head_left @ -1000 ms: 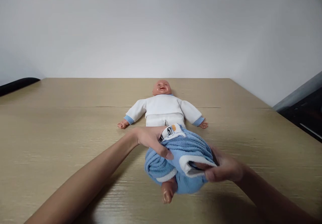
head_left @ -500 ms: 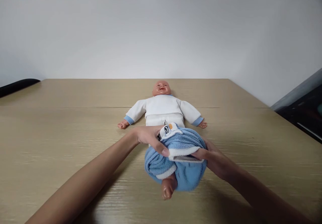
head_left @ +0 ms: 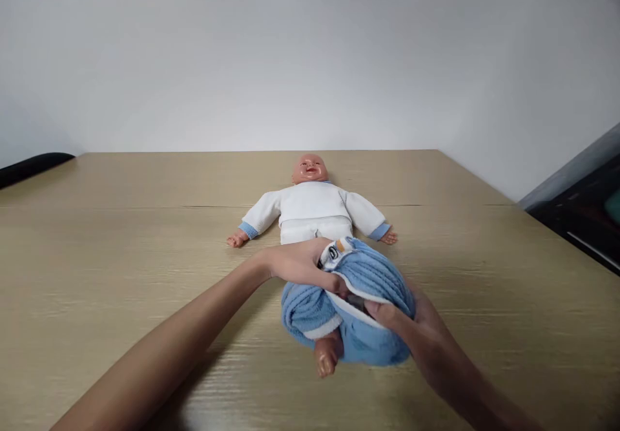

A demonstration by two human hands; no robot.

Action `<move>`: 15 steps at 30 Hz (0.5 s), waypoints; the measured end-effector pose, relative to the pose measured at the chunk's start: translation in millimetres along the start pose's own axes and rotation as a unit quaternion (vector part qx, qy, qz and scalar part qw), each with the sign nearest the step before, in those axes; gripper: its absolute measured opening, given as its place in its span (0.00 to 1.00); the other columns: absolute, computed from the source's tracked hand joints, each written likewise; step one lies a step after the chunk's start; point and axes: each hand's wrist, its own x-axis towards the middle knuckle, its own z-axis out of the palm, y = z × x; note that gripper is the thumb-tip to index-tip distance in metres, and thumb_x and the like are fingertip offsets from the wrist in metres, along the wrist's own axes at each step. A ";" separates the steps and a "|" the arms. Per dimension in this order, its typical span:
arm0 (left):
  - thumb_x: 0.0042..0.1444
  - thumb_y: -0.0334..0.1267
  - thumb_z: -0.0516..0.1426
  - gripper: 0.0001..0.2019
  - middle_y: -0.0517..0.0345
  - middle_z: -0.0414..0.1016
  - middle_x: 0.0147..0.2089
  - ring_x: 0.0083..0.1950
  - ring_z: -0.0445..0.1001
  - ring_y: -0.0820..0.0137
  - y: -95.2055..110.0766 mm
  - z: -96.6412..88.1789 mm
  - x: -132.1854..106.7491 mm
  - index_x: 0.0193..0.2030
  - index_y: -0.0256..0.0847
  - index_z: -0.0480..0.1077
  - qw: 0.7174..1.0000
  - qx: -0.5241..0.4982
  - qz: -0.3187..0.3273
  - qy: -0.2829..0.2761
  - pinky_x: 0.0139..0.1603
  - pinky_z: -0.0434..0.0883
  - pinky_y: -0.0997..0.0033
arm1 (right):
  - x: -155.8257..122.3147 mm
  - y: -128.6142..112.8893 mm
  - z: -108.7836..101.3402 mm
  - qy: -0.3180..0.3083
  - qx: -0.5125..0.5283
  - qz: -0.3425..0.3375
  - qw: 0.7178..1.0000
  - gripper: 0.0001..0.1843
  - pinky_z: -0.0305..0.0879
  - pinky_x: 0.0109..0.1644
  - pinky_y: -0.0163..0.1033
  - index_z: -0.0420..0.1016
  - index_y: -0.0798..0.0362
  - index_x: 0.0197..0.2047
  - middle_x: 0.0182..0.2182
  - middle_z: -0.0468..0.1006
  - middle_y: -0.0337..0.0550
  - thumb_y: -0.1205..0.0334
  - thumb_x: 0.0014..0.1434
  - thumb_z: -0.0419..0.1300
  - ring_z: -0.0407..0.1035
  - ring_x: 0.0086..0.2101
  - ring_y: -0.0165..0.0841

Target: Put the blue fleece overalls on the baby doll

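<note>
A baby doll (head_left: 314, 199) in a white top with blue cuffs lies on its back, head away from me. Blue fleece pants (head_left: 375, 276) with white trim are bunched around its lower legs. One bare foot (head_left: 327, 353) pokes out of the left leg opening; the other foot is hidden. My left hand (head_left: 305, 264) grips the pants near a printed white patch, its thumb hooked into the white-edged opening. At the right side, my right hand (head_left: 411, 315) is closed on the fabric, thumb inside the same opening.
The doll lies on a wooden table (head_left: 121, 250) with a seam across it. A pale partition wall (head_left: 242, 69) rises behind. Black objects stand at the far left edge (head_left: 39, 166) and the right edge (head_left: 581, 205).
The opening of the pants has been stretched wider between my thumbs. Both hands and the bunched fabric have shifted slightly to the right, and the patch has turned with them.
</note>
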 end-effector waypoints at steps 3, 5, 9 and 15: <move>0.54 0.36 0.67 0.12 0.56 0.84 0.46 0.47 0.81 0.64 12.1 7.1 -1.1 0.46 0.39 0.77 0.998 0.057 0.000 -0.025 0.50 0.78 0.67 | -28.6 7.1 12.1 0.065 -0.059 0.035 0.996 0.32 0.80 0.60 0.53 0.79 0.49 0.67 0.57 0.85 0.55 0.44 0.64 0.70 0.78 0.59 0.57; 0.52 0.36 0.67 0.16 0.57 0.83 0.47 0.47 0.80 0.63 21.5 11.8 -3.7 0.48 0.40 0.76 0.994 0.105 -0.012 -0.027 0.48 0.77 0.66 | -42.5 14.2 18.9 0.104 -0.089 0.038 0.990 0.32 0.78 0.63 0.52 0.79 0.49 0.66 0.61 0.84 0.54 0.46 0.62 0.70 0.76 0.62 0.57; 0.49 0.46 0.70 0.26 0.55 0.80 0.43 0.42 0.79 0.59 34.0 21.0 -8.5 0.53 0.41 0.73 0.963 0.256 -0.090 -0.004 0.39 0.71 0.66 | -53.6 27.5 23.6 0.141 -0.130 0.031 0.981 0.31 0.77 0.63 0.51 0.80 0.49 0.65 0.57 0.86 0.53 0.49 0.61 0.70 0.78 0.59 0.56; 0.53 0.54 0.68 0.27 0.53 0.78 0.43 0.44 0.78 0.55 26.6 35.9 -8.3 0.54 0.42 0.71 0.919 0.373 -0.124 0.025 0.37 0.67 0.64 | -53.4 44.1 13.2 0.175 -0.321 -0.018 0.930 0.20 0.77 0.47 0.49 0.84 0.46 0.54 0.42 0.86 0.50 0.52 0.60 0.66 0.80 0.43 0.53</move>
